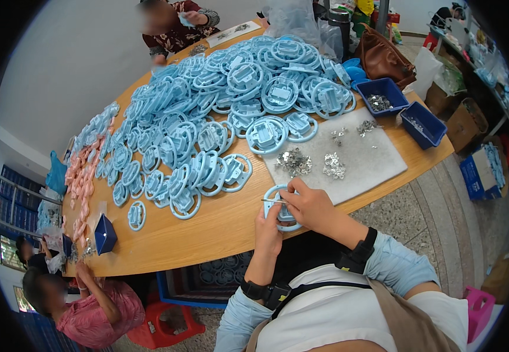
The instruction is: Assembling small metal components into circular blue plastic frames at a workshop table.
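In front of me, at the table's edge, my left hand (268,230) grips a light blue plastic ring-shaped part (286,216) with a raised centre. My right hand (308,205) is closed over the same part and pinches a thin metal tool (273,201) that lies across its face. My fingers hide what is under the tool's tip. Just beyond my hands, small metal pieces lie in a dark heap (293,162) and a brighter heap (333,166) on a white board (366,170).
A big pile of blue parts (245,76) covers the wooden table (219,246); pink parts (82,185) lie far left. Blue bins (423,125) of metal pieces and a brown bag (383,58) stand right. A person in pink (99,314) sits left, another person (178,26) across.
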Motion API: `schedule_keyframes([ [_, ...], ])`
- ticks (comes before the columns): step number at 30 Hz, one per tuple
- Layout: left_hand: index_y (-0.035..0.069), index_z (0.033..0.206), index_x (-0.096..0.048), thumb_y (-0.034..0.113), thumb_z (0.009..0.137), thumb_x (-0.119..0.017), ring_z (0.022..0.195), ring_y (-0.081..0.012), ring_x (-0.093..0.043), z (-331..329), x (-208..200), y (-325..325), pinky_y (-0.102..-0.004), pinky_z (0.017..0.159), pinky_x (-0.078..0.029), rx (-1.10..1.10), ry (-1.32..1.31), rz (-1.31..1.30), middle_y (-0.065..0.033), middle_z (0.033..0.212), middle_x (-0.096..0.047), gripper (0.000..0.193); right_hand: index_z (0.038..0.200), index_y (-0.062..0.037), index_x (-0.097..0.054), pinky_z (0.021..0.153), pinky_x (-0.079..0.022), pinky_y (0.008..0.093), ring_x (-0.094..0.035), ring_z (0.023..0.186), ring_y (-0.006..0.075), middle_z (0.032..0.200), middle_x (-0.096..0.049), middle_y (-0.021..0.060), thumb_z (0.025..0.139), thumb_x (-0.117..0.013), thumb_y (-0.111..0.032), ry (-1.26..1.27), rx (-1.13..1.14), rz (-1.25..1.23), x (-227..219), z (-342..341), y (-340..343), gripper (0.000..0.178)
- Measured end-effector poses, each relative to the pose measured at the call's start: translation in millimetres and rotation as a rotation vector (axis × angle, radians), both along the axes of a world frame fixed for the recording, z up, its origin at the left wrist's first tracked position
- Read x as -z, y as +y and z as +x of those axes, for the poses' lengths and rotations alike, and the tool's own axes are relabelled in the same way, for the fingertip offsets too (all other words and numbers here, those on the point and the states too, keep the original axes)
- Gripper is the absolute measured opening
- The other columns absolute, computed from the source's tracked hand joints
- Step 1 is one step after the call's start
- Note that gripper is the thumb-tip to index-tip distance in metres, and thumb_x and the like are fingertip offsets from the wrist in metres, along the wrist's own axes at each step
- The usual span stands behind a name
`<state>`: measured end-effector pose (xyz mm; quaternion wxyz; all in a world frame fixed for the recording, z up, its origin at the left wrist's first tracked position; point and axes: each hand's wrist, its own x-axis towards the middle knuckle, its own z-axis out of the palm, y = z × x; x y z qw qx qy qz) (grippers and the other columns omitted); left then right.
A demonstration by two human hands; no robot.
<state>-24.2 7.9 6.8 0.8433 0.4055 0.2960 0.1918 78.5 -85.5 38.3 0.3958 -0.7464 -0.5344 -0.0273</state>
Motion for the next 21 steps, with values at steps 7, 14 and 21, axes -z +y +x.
schedule_keyframes([
  [7, 0.008, 0.109, -0.049, 0.016, 0.087, -0.052, 0.083, -0.0131, -0.058, 2.6, -1.9, 1.9, -0.0295, 0.066, -0.050, -0.042, -0.039, -0.124, -0.0035, 0.097, -0.057, 0.024, 0.116, -0.0124, -0.053, 0.049, -0.046, 0.0355, -0.058, 0.059, 0.0244, 0.078, -0.054, 0.0064, 0.078, -0.056, -0.012, 0.025, 0.111, -0.140, 0.3, -3.4, -21.3, 0.039],
  [14, 0.008, 0.109, -0.050, 0.016, 0.087, -0.052, 0.084, -0.0136, -0.058, 1.9, 2.2, 2.1, -0.0285, 0.068, -0.049, -0.044, -0.062, -0.125, -0.0040, 0.097, -0.058, 0.023, 0.121, -0.0123, -0.048, 0.049, -0.046, 0.0355, -0.060, 0.057, 0.0245, 0.073, -0.055, 0.0073, 0.073, -0.055, -0.009, -0.118, 0.092, -0.262, 2.2, -18.4, -26.7, 0.049],
  [21, 0.007, 0.109, -0.050, 0.016, 0.087, -0.051, 0.082, -0.0142, -0.058, 1.7, 3.8, 3.2, -0.0282, 0.066, -0.048, -0.030, -0.080, -0.110, -0.0053, 0.097, -0.059, 0.024, 0.122, -0.0083, -0.047, 0.049, -0.046, 0.0348, -0.060, 0.058, 0.0249, 0.074, -0.055, 0.0091, 0.073, -0.054, -0.008, -0.134, 0.086, -0.295, 1.4, -22.4, -24.3, 0.049],
])
